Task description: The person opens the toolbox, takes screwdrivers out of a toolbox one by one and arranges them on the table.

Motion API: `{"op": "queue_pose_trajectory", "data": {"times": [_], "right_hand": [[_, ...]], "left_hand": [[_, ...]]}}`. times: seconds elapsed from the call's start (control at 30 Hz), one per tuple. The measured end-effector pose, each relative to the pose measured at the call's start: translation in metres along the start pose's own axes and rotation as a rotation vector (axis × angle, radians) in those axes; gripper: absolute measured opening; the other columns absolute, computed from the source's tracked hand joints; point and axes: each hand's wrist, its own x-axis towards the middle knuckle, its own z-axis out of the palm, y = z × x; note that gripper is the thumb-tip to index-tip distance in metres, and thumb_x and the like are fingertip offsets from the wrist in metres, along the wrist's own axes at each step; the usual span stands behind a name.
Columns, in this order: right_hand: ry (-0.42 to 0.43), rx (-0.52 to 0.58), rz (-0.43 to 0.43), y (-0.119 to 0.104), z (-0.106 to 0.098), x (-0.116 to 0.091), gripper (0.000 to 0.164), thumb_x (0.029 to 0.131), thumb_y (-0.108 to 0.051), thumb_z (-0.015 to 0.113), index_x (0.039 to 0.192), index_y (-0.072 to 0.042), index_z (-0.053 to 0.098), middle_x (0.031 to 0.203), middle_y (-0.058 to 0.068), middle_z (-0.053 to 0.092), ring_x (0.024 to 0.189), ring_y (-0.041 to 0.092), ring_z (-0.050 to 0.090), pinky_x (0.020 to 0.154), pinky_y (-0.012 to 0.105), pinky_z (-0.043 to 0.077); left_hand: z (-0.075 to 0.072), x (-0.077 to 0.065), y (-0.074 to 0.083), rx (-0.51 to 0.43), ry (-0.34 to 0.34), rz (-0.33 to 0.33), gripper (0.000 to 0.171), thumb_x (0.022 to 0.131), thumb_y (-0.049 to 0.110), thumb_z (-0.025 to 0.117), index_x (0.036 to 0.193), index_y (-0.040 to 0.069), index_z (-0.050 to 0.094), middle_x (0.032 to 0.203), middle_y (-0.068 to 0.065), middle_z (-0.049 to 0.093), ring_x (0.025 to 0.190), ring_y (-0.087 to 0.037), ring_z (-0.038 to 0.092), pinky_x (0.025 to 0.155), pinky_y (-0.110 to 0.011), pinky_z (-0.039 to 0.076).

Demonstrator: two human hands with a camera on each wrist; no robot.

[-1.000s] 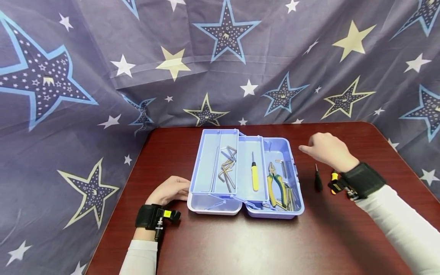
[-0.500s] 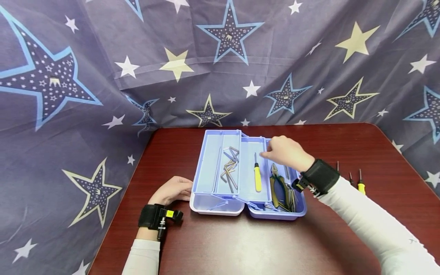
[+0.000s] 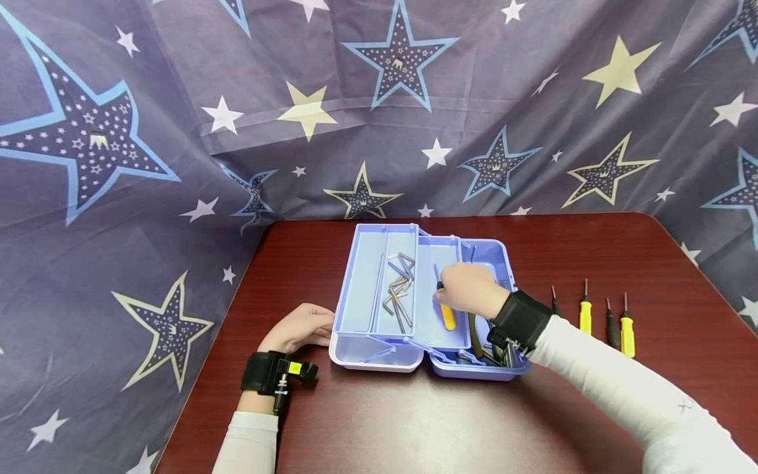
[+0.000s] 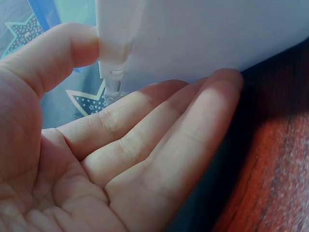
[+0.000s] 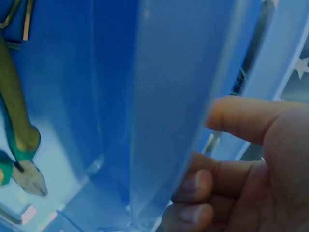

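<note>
- Lavender-blue plastic forms the toolbox (image 3: 482, 377), which stands spread on the worktop (image 3: 379, 421) in the head view; it has two raised trays and one deep compartment at the right.
- One yellow-handled screwdriver (image 3: 448, 319) is in the middle tray (image 3: 435, 250); its shank points to the far edge, slightly left, and its long axis runs nearly along the tray, with the handle end towards the person.
- The right hand (image 3: 470, 288) has its fingers curled on that handle, grasping it; the left hand (image 3: 299, 328) is unclenched, resting against the toolbox's left side.
- Four more screwdrivers lie on the worktop at the right, two with yellow handles (image 3: 627, 336) and two dark ones (image 3: 612, 329), one partly hidden by the sleeve; all four point away from the person.
- Several hex keys (image 3: 398, 303) overlap in the left tray (image 3: 360, 289), too tangled to count; one pair of pliers (image 3: 475, 336) sits in the deep compartment, partly covered by the right hand.
- Left wrist view: thumb at the edge of a white wall (image 4: 193, 43), the other fingers extended along its lower side.
- Right wrist view: the thumb and curled fingers are beside a tray wall; their grip on the screwdriver is hidden. The pliers' metal nose points down and right.
</note>
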Motion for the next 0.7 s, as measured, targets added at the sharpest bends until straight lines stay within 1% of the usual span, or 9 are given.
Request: {"op": "queue_pose_trajectory", "data": {"times": [0.1,0.17,0.27,0.37,0.47,0.53,0.63,0.7], "right_hand": [[0.03,-0.014,-0.001,-0.002,0.004,0.0,0.038,0.085,-0.035,0.066,0.056,-0.014,0.054,0.058,0.001,0.052,0.054,0.019,0.053,0.041,0.032,0.04],[0.033,-0.006,0.008,-0.003,0.005,0.0,0.038,0.085,-0.035,0.066,0.056,-0.014,0.054,0.058,0.002,0.053,0.055,0.019,0.054,0.04,0.032,0.041],[0.007,0.04,0.024,-0.001,0.002,-0.001,0.038,0.086,-0.035,0.065,0.057,-0.013,0.055,0.058,0.002,0.053,0.055,0.019,0.054,0.042,0.03,0.04],[0.008,0.077,0.029,0.002,-0.004,-0.003,0.039,0.087,-0.036,0.064,0.057,-0.013,0.056,0.055,0.001,0.052,0.054,0.018,0.054,0.043,0.029,0.037],[0.041,0.094,0.04,0.008,-0.012,-0.007,0.04,0.087,-0.036,0.064,0.055,-0.013,0.054,0.051,-0.001,0.048,0.051,0.018,0.052,0.043,0.028,0.035],[0.08,0.086,0.049,0.014,-0.019,-0.01,0.042,0.086,-0.037,0.064,0.053,-0.014,0.052,0.05,-0.002,0.043,0.051,0.017,0.05,0.042,0.028,0.033],[0.118,0.084,0.073,0.029,-0.027,-0.015,0.046,0.085,-0.038,0.064,0.049,-0.016,0.045,0.049,-0.005,0.034,0.048,0.015,0.044,0.042,0.028,0.029],[0.122,0.087,0.095,0.042,-0.031,-0.021,0.048,0.086,-0.037,0.063,0.047,-0.016,0.044,0.048,-0.006,0.031,0.047,0.014,0.04,0.041,0.028,0.027]], "left_hand": [[0.0,-0.001,0.001,0.004,0.0,0.003,0.028,0.088,0.01,0.06,0.104,-0.012,0.065,0.086,-0.012,0.071,0.078,-0.02,0.068,0.072,-0.037,0.057],[0.001,-0.002,0.001,0.012,0.007,0.003,0.028,0.088,0.011,0.06,0.104,-0.011,0.065,0.086,-0.012,0.071,0.078,-0.021,0.068,0.072,-0.038,0.057],[0.001,-0.002,0.001,0.01,0.014,-0.004,0.028,0.087,0.011,0.06,0.103,-0.011,0.065,0.085,-0.011,0.071,0.077,-0.02,0.068,0.071,-0.037,0.057],[0.001,-0.001,0.002,0.007,0.009,-0.007,0.027,0.087,0.01,0.059,0.103,-0.012,0.065,0.084,-0.011,0.071,0.077,-0.019,0.068,0.071,-0.037,0.057],[0.001,-0.001,0.002,0.005,-0.002,-0.006,0.028,0.087,0.01,0.058,0.104,-0.012,0.064,0.085,-0.011,0.071,0.078,-0.019,0.069,0.072,-0.037,0.057],[0.0,0.0,0.001,0.003,-0.002,-0.01,0.028,0.087,0.01,0.058,0.104,-0.012,0.064,0.085,-0.011,0.071,0.079,-0.019,0.069,0.072,-0.037,0.057],[0.0,0.0,0.001,0.005,0.004,-0.011,0.029,0.088,0.01,0.058,0.105,-0.013,0.063,0.086,-0.012,0.071,0.079,-0.02,0.069,0.072,-0.038,0.057],[0.0,0.001,0.0,0.007,0.005,-0.01,0.03,0.088,0.01,0.058,0.106,-0.014,0.062,0.086,-0.012,0.071,0.079,-0.02,0.068,0.072,-0.038,0.057]]}}
